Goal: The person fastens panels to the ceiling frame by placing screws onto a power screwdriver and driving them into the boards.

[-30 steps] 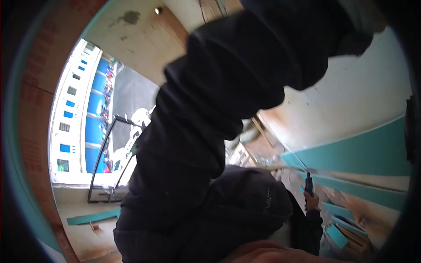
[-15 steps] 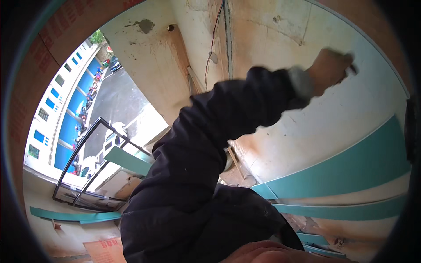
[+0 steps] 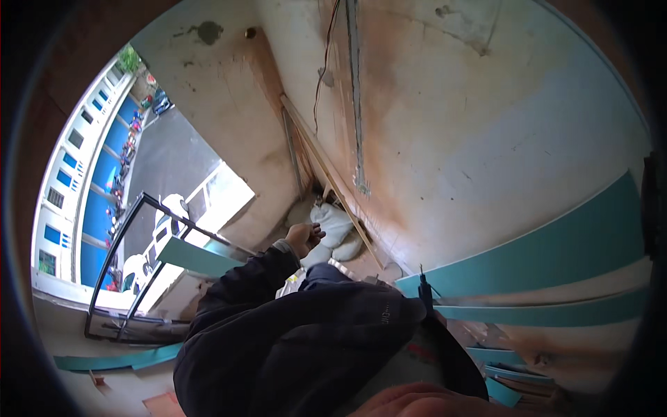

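My left hand [image 3: 303,240] is out in front of my jacket at mid-view, its fingers curled together. What they hold, if anything, is too small to make out. Behind it, in the corner, lie pale filled sacks [image 3: 332,224]; the hand appears in front of them and I cannot tell whether it touches. My right hand is out of sight behind the dark jacket. Beside the jacket's right edge a dark tool with a thin pointed tip [image 3: 424,286] sticks up; whatever holds it is hidden.
A stained wall [image 3: 451,139] rises on the right, with teal boards [image 3: 542,257] along its lower part. A long wooden strip [image 3: 326,170] leans in the corner. At left, a black metal frame [image 3: 111,267] stands by an opening onto a street with parked cars.
My left arm, stretched to the upper right across the wall with a small dark thing in the hand, has come down to the middle. The dark pointed tool now shows at the jacket's right edge.
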A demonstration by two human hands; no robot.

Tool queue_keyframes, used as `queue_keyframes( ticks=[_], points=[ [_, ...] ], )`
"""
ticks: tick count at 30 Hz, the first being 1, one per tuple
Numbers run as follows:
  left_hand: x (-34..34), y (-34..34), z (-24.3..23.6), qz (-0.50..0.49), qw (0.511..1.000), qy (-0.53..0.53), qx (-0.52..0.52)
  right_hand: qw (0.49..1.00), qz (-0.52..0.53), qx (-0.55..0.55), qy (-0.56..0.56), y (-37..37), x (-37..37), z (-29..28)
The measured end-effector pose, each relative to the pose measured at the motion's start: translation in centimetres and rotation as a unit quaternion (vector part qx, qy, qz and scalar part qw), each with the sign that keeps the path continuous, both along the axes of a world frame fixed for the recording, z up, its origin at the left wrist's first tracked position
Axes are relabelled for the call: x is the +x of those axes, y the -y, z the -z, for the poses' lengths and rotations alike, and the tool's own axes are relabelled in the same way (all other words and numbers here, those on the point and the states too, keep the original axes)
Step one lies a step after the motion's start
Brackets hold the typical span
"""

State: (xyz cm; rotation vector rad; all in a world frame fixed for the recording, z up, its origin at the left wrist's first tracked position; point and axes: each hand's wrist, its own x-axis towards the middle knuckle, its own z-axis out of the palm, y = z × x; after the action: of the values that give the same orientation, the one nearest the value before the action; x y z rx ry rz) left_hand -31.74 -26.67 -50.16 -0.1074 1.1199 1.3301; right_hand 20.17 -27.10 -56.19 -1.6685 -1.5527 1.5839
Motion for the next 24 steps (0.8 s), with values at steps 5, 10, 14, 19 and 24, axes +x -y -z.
queue_keyframes(
  ticks=[5, 10, 14, 19, 24],
  points=[
    [4.2, -0.7, -2.6, 0.033, 0.999, -0.007, 0.007, 0.998, -0.057, -0.003, -0.003, -2.5, -5.8, -10.7],
    [3.3, -3.2, -3.3, 0.079, 0.992, 0.007, 0.096, 0.994, -0.101, 0.011, 0.029, -3.5, -11.5, -13.9],
    [0.4, -4.3, -3.6, 0.090, 0.986, 0.055, 0.128, 0.983, -0.181, 0.025, 0.024, -5.3, -14.5, -11.7],
    [-4.1, -4.0, 0.4, 0.049, 0.985, 0.109, 0.125, 0.959, -0.255, -0.011, 0.123, -7.3, -23.0, -15.9],
    [-6.7, -3.9, 4.6, 0.094, 0.986, 0.119, 0.067, 0.955, -0.240, -0.036, 0.171, -5.9, -27.7, -16.8]
  ],
)
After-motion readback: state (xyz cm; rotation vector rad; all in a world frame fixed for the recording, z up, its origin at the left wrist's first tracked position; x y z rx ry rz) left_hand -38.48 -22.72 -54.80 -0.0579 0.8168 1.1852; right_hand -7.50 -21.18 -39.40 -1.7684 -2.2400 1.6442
